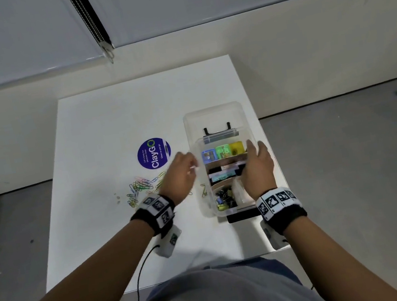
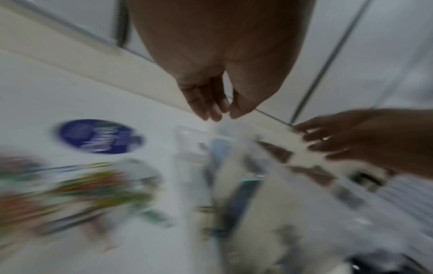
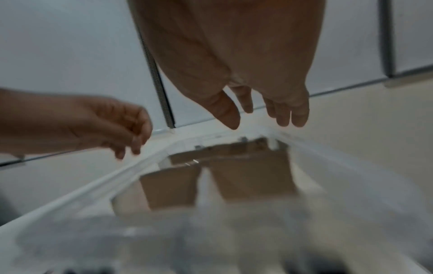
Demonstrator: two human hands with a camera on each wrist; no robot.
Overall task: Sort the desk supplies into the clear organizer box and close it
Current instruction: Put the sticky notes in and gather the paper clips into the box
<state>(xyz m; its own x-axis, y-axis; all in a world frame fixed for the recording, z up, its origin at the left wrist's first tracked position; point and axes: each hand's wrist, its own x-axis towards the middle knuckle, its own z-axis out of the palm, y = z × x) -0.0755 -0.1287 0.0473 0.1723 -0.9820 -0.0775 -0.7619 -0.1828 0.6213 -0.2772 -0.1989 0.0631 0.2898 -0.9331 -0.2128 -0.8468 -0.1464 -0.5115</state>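
The clear plastic organizer box (image 1: 223,162) sits open on the white tabletop (image 1: 99,130), both hands' grip loose and empty above it, left hand (image 1: 183,176), right hand (image 1: 257,169); the scattered coloured wire paperclips (image 1: 140,186) look light, slippery, best pinched individually.

Clear organizer box (image 1: 205,203) on table's right side, lid (image 1: 212,115) swung open behind; blue, green, yellow cases in far compartment. Coloured paper clips (image 1: 140,187) heaped left (outside box).

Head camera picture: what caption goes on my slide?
Both hands, left and right, hover at an open clear organizer box; paper clips wait on the white table.
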